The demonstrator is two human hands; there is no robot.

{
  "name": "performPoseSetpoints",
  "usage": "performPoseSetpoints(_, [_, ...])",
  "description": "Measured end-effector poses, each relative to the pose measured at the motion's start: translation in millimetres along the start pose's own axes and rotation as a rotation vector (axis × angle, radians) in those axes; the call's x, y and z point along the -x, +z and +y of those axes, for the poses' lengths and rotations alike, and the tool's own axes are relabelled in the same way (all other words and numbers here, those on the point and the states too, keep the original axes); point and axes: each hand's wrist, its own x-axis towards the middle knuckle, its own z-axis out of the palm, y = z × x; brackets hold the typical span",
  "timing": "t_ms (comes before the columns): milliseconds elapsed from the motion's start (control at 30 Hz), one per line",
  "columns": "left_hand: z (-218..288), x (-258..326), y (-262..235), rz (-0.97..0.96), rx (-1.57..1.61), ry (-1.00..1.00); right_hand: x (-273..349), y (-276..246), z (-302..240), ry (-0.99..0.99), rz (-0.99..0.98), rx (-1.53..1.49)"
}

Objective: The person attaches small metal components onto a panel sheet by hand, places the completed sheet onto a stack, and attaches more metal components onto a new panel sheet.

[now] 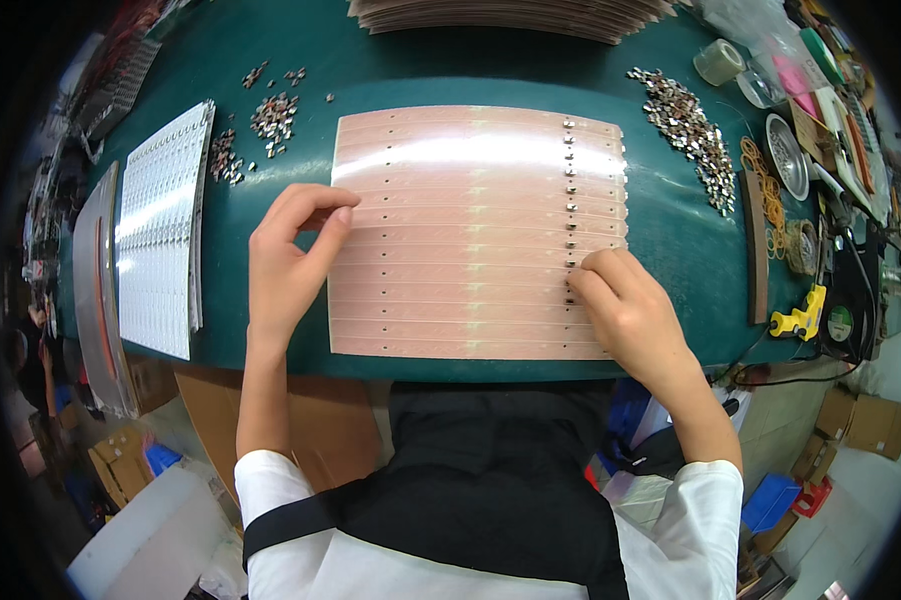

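A pink sheet (470, 260) lay flat in the middle of the frame on a green table (420, 75), its surface ruled by crosswise lines and shining with a white glare near the top. Toward its right side ran an upright column of small metal clips (571, 208); toward its left side ran a matching column of dark holes (385, 217). The left hand (292, 250) was at the sheet's left edge, left of centre in the frame, fingers curled and the thumb tip near the forefinger; whether anything was pinched there could not be told. The right hand (625, 310), right of centre, had its fingers bent with the tips down at the lower part of the clip column; the fingers hid what they might have gripped, so that too could not be told. Loose metal bits lay in a left heap (273, 120) at the upper left and in a longer right heap (685, 130) at the upper right. White panels (160, 235) stood out at the left, and a stack of sheets (510, 14) showed at the top edge. At the right were a tape roll (719, 63), a metal bowl (787, 158), rubber bands (768, 195) and a yellow tool (798, 316).
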Motion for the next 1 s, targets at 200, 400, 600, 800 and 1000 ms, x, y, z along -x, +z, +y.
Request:
performPoseSetpoints(200, [-16,3,-10,0.027,-0.042,-0.08,2,-19,19,0.222,0.045,-0.271])
performPoseSetpoints(400, [5,3,-1,-0.05,-0.054,0.009,26,-49,117,0.569,0.275,0.195])
performPoseSetpoints(600, [36,-7,16,-0.151,-0.044,0.107,28,-40,151,0.412,0.269,0.236])
performPoseSetpoints(800, [71,16,91,-0.486,0.04,0.252,23,-36,92,0.584,0.379,-0.361])
performPoseSetpoints(1000, [70,20,128,-0.344,-0.044,0.426,36,-21,-1,0.621,0.238,-0.777])
